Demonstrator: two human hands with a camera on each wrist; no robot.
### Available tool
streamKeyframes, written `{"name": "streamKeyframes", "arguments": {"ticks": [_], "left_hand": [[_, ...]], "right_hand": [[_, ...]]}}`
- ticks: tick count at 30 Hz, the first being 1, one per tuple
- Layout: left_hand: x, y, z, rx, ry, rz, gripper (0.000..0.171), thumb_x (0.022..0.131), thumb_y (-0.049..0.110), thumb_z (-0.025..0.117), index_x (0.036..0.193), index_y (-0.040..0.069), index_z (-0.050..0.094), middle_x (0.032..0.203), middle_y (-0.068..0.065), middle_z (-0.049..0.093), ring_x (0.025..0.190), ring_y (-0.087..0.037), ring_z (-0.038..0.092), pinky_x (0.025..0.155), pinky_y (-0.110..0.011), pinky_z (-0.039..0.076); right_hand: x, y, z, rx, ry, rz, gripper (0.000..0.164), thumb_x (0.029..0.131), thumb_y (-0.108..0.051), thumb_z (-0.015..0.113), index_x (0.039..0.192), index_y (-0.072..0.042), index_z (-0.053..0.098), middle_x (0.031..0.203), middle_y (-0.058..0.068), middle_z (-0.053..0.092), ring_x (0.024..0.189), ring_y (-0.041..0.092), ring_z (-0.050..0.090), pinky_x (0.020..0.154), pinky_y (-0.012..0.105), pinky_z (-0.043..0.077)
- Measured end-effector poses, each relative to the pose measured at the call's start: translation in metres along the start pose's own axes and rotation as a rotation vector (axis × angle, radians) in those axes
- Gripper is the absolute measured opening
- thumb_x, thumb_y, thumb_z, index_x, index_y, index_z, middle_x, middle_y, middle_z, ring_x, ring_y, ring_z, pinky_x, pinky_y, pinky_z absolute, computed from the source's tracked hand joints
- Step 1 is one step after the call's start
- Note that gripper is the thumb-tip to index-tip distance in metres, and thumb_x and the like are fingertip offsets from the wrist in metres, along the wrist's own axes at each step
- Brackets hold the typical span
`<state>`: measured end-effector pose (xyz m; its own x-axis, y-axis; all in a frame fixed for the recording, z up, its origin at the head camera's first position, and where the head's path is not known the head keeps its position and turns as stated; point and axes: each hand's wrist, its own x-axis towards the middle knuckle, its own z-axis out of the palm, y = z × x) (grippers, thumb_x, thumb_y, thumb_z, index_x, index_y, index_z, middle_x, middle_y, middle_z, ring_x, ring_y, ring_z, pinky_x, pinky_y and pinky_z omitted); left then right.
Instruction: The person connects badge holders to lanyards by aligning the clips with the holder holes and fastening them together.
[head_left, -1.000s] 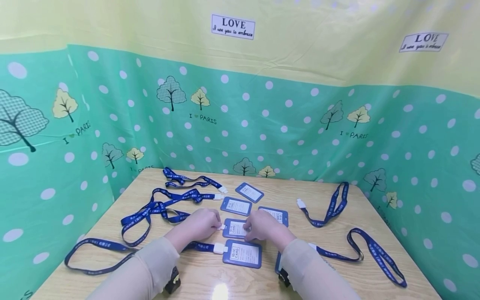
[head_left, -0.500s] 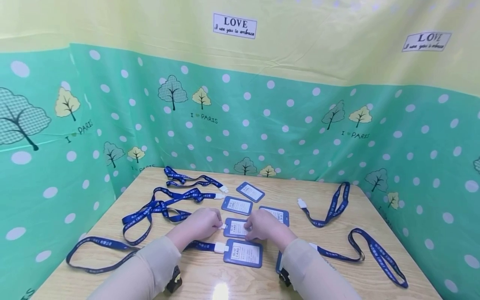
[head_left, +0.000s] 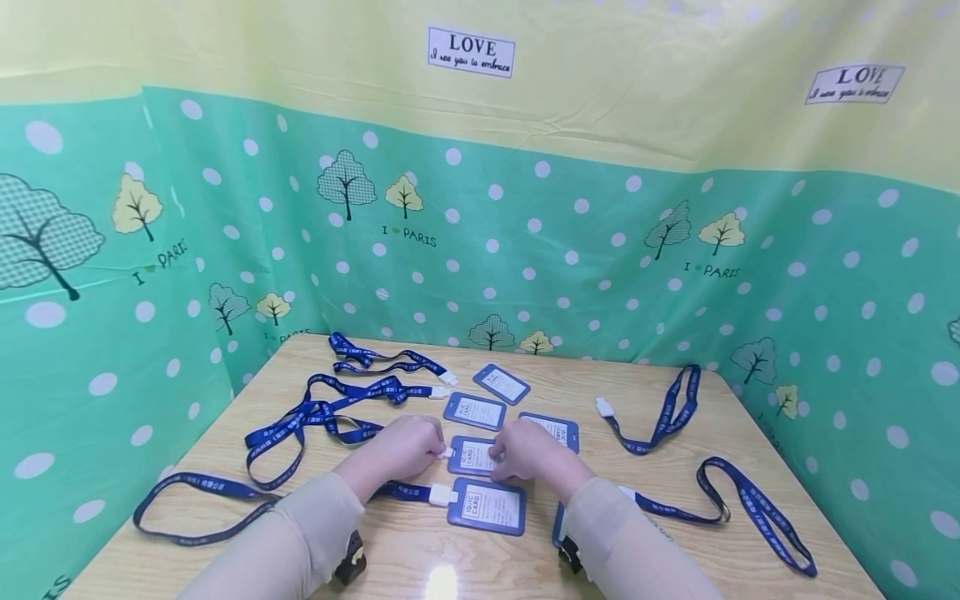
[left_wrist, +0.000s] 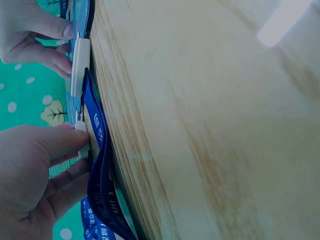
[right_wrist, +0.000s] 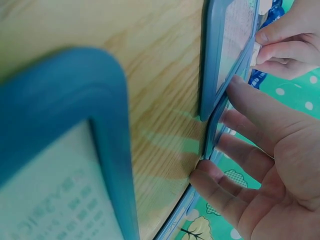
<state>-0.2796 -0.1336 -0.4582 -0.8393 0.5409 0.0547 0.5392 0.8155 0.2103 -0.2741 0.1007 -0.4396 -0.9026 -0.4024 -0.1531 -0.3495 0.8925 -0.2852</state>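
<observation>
In the head view my left hand (head_left: 405, 448) pinches the white clip (head_left: 447, 453) of a blue lanyard at the left end of a blue ID card holder (head_left: 471, 457). The left wrist view shows thumb and fingers on that clip (left_wrist: 82, 142). My right hand (head_left: 528, 450) holds the same card holder by its right part, thumb on the near edge and fingers on the far side (right_wrist: 216, 127). Whether the clip is hooked into the slot is too small to tell. Just nearer lies another card holder (head_left: 487, 507), with a white clip (head_left: 439, 496) and lanyard on it.
Beyond the hands lie two card holders (head_left: 475, 411) (head_left: 502, 383). Another (head_left: 555, 429) is partly behind the right hand, and one (head_left: 558, 525) partly under the right wrist. Blue lanyards lie left (head_left: 300, 417) and right (head_left: 667, 417) on the wooden table (head_left: 405, 558). A patterned curtain (head_left: 420, 292) surrounds it.
</observation>
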Motion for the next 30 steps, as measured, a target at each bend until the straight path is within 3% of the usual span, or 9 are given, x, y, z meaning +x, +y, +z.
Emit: {"name": "streamKeyframes", "arguments": {"ticks": [12, 23, 30], "left_hand": [[0.0003, -0.0011, 0.0003, 0.004, 0.004, 0.014, 0.007, 0.094, 0.016, 0.074, 0.097, 0.015, 0.081, 0.093, 0.007, 0.069, 0.089, -0.014, 0.068, 0.084, -0.033, 0.058], [0.0, 0.0, 0.0001, -0.016, -0.015, 0.0, 0.01, 0.097, 0.019, 0.071, 0.1, 0.016, 0.08, 0.095, 0.008, 0.068, 0.092, -0.015, 0.067, 0.086, -0.034, 0.058], [-0.0003, -0.0006, -0.0004, -0.022, -0.004, 0.016, 0.009, 0.096, 0.018, 0.072, 0.098, 0.015, 0.08, 0.094, 0.007, 0.068, 0.091, -0.015, 0.068, 0.085, -0.034, 0.059]], "right_hand": [[-0.0006, 0.0002, -0.0011, -0.014, -0.001, -0.016, 0.039, 0.078, -0.035, 0.089, 0.112, -0.02, 0.079, 0.114, 0.001, 0.074, 0.092, 0.012, 0.064, 0.091, 0.037, 0.057], [0.0008, 0.0013, -0.001, -0.006, -0.007, -0.011, 0.039, 0.077, -0.036, 0.089, 0.112, -0.02, 0.08, 0.113, 0.0, 0.074, 0.084, 0.01, 0.06, 0.089, 0.036, 0.056], [-0.0013, 0.0002, -0.0024, -0.007, -0.005, -0.024, 0.039, 0.078, -0.035, 0.089, 0.112, -0.019, 0.08, 0.114, 0.001, 0.075, 0.09, 0.012, 0.063, 0.093, 0.039, 0.056]]}}
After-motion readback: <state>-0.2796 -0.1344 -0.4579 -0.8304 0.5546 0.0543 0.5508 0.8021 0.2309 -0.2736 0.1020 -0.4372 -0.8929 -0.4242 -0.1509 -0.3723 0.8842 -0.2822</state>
